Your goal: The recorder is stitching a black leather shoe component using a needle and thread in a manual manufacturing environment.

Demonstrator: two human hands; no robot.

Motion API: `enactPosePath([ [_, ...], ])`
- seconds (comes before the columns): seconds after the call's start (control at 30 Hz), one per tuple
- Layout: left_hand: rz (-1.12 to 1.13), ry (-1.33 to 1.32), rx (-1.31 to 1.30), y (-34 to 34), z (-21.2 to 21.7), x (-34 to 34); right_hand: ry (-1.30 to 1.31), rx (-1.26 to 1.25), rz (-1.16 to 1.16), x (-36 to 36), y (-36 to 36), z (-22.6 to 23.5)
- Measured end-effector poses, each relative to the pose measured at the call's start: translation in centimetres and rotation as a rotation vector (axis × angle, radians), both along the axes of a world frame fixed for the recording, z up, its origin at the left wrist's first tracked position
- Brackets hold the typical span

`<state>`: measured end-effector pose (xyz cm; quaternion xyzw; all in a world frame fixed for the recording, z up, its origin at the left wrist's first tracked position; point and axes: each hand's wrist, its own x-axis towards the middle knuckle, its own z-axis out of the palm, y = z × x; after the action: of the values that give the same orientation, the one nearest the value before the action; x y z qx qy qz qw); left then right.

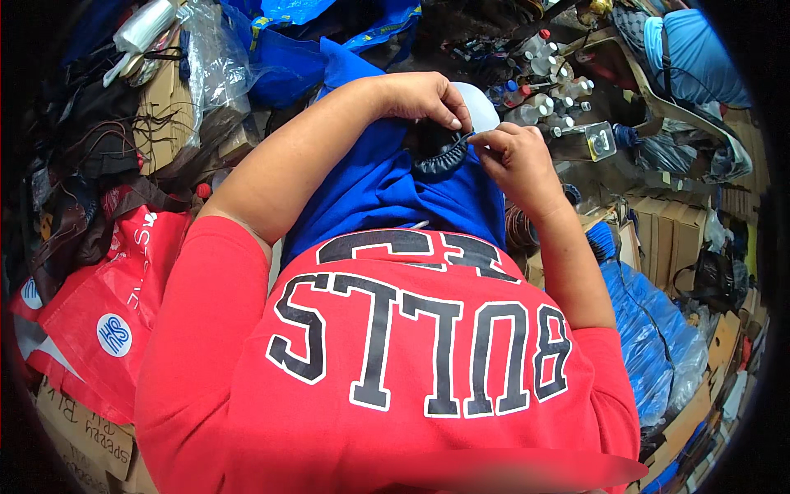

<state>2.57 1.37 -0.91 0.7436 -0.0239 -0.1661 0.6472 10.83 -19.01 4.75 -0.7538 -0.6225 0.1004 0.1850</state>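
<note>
A black, shiny piece with a pleated rim (444,161) rests over the blue cloth (370,185) on my lap; it looks like a shoe upper, though its full shape is partly covered by my hands. My left hand (426,99) reaches across from the left, thumb and fingers pinched at its far edge. Close by on the right, my right hand (518,160) pinches the pleated rim with bent fingers. Whether a needle or thread lies between the fingertips is too small to see. Just beyond them shows a smooth white rounded thing (477,107).
Several small bottles (547,103) and a clear rectangular container (588,142) stand at the far right. A red bag (123,288) lies at left. Cardboard (164,107), blue plastic sheeting (646,329) and a blue brush (603,241) crowd both sides.
</note>
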Motion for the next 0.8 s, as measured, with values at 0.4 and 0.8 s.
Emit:
enactPosePath([
  [0.4,-0.078,-0.029,0.056,-0.2,0.4,0.4,0.735,-0.009,-0.171,2.0,-1.5,-4.3],
  [0.8,0.377,-0.352,0.510,-1.9,0.6,-2.2,0.395,0.126,-0.101,0.0,-1.0,-3.1],
])
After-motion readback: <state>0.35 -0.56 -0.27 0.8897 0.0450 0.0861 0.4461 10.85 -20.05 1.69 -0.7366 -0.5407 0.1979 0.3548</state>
